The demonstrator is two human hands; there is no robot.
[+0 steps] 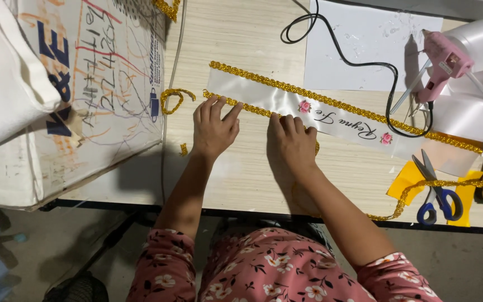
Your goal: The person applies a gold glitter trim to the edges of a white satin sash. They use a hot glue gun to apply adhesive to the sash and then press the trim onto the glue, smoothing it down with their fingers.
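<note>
A white satin sash (286, 103) lies slanted across the wooden table (241, 39), with gold glitter trim (308, 95) along its far edge and written lettering between two small pink flowers. My left hand (213, 130) lies flat, fingers spread, pressing the near gold trim at the sash's left end. My right hand (294, 140) presses down with its fingertips on the sash's near edge, close to the first flower. A loose curl of gold trim (173, 98) lies just left of the sash end.
A pink glue gun (445, 61) stands at the right on white paper (364, 45), its black cord (359, 61) looping over the table. Blue-handled scissors (437, 196) lie on yellow paper. A scribbled cardboard box (102, 84) and white fabric fill the left.
</note>
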